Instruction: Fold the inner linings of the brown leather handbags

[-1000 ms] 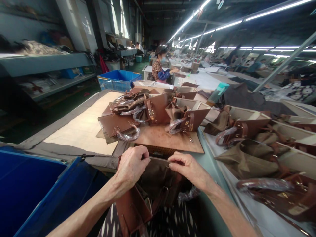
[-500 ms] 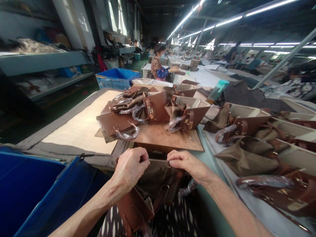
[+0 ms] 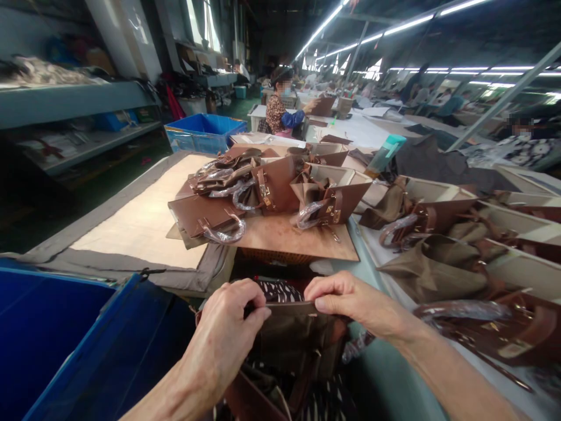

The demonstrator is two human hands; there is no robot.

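A brown handbag (image 3: 298, 336) lies over my lap, its top edge stretched between my two hands. My left hand (image 3: 234, 318) pinches that edge at its left, thumb against bent fingers. At the other end, my right hand (image 3: 346, 295) grips the same edge between thumb and fingers. Below, the bag's brown panels hang partly in shadow, and a plastic-wrapped handle (image 3: 357, 348) sticks out under my right hand. What lies inside the bag is hidden.
Several brown bags (image 3: 276, 184) crowd the table before me, on a brown board (image 3: 280, 237). More bags (image 3: 442, 272) line the right-hand table. A blue bin (image 3: 56, 345) stands at my left, another blue bin (image 3: 204, 131) farther back. A co-worker (image 3: 280, 111) sits beyond.
Both hands have moved slightly lower and toward me with the bag's edge, my right hand also a little rightward. The co-worker has raised a brown piece.
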